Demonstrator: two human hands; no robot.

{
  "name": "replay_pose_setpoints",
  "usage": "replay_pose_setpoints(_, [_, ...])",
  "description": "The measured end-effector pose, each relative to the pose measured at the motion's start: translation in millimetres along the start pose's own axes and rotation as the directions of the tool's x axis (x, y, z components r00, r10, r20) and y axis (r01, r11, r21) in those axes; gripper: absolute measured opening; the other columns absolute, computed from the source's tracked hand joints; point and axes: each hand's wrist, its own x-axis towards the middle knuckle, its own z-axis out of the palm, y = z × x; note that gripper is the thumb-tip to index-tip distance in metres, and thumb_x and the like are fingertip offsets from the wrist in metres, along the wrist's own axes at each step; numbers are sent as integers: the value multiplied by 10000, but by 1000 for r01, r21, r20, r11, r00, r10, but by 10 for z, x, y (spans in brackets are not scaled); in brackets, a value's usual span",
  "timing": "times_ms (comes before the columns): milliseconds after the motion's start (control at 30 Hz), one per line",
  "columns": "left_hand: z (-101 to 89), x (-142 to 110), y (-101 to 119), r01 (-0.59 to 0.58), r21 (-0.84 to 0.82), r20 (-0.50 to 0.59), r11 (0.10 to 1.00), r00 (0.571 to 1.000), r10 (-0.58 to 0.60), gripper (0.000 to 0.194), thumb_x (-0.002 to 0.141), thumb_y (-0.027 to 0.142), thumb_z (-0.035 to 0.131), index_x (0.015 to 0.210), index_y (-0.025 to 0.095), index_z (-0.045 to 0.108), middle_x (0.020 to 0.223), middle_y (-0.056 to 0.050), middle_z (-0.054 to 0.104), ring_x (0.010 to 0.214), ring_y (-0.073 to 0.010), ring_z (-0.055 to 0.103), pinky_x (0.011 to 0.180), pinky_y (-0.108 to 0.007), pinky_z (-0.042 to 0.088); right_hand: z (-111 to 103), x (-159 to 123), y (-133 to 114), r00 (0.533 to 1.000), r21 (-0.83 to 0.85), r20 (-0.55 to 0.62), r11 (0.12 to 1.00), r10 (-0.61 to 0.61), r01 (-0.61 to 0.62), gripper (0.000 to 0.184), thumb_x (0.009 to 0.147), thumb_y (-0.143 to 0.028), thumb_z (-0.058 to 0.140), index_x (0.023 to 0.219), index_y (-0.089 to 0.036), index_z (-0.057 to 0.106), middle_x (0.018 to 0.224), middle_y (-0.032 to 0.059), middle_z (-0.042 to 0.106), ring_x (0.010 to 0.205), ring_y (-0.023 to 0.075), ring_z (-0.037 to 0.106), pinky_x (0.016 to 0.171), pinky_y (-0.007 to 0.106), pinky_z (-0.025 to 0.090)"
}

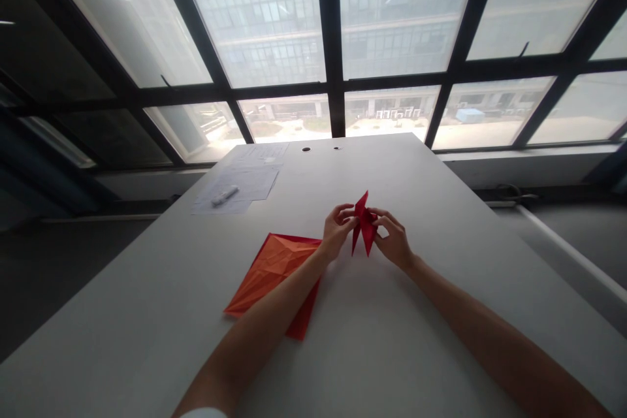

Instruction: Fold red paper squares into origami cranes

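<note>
My left hand and right hand pinch the red folded paper from its two sides; light, even pressure should keep its points unbent.

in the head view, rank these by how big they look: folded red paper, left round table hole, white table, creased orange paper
1. white table
2. creased orange paper, though partly covered
3. folded red paper
4. left round table hole, which is also farthest away
</note>
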Motion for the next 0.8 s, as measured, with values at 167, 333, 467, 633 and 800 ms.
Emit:
replay_pose_setpoints(167, [-38,48,-91,-116,118,-175,986,975,135,211,762,328,753,875,165,682,839,-42,716,788,-167,675,773,-323,553,-28,25,67,997,-224,72,974,-26,42,279,844,-81,520,974,-260,689,1229,62,657,1279,268,504,1063,529,387])
replay_pose_setpoints(333, [-21,14,-64,-284,377,-61,881,942,330,130,825,254,685,925,183,728,973,-73,695,884,-181,664,803,-330,549,8,-6,-37,994,-321,-41,941,102,-110,201,862,-216,608,1023,-270,714,1100,68,638,1125,284,534,990,511,389])
replay_pose_setpoints(467, [55,-41,-7,-382,442,69,812,917,394,132,801,207,707,932,192,714,992,-75,675,879,-181,653,780,-322,552,87,-17,-104,972,-248,-127,942,199,-225,128,843,-340,685,911,-239,724,957,74,628,976,276,550,902,478,434])
replay_pose_setpoints(633, [83,-64,9,-425,518,97,742,891,443,168,781,199,737,944,205,699,974,-61,656,847,-168,631,766,-308,539,117,-7,-71,960,-27,-135,968,245,-251,99,865,-317,665,860,-232,717,923,68,639,938,257,566,845,427,476])
replay_pose_setpoints(800, [71,-79,13,-404,585,76,704,891,448,154,776,241,757,905,214,679,923,-48,643,816,-169,607,747,-310,521,107,-8,-47,964,25,-111,970,242,-241,99,872,-311,656,868,-242,726,940,69,632,948,252,567,842,426,489])
